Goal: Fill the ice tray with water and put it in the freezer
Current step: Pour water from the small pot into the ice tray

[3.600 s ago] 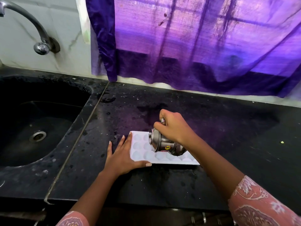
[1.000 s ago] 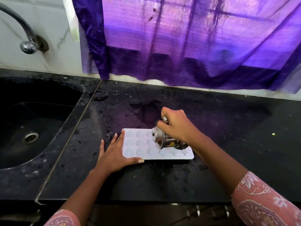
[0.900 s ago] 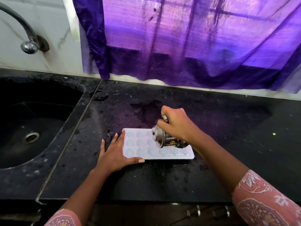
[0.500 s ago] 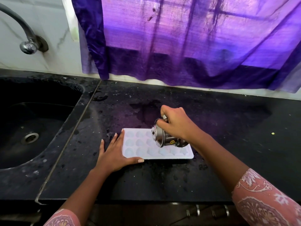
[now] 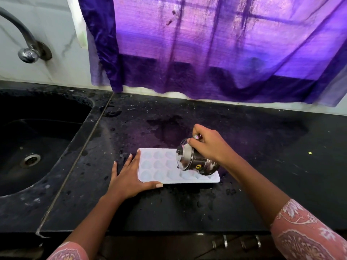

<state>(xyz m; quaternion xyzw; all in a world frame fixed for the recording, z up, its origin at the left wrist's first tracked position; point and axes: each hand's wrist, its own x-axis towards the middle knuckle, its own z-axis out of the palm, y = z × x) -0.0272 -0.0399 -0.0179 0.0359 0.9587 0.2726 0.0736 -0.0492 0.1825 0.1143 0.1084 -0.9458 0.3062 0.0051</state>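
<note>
Ice tray (image 5: pixel 159 166): white, lying flat on the black counter (image 5: pixel 169 207), between the two hands.

Left hand (image 5: pixel 129 179): lying flat on the counter, fingers straight and slightly spread. The fingers are running along the tray's left end and the thumb is stretching along its near edge, touching it.

Right hand (image 5: pixel 210 145): fingers are curling round the handle of a steel cup (image 5: pixel 193 160). The cup is tipping on its side above the right half of the tray, mouth pointing toward the left hand. A thin trickle may be leaving the lip; the view is too soft to be sure.

Wet spots are showing on the counter near the right wrist.

Sink (image 5: pixel 37 137): sitting well to the left of the left hand, with a tap (image 5: pixel 28 53) on the wall above it.

Purple curtain (image 5: pixel 206 53): hanging beyond both hands, its hem reaching down close to the back of the counter.
</note>
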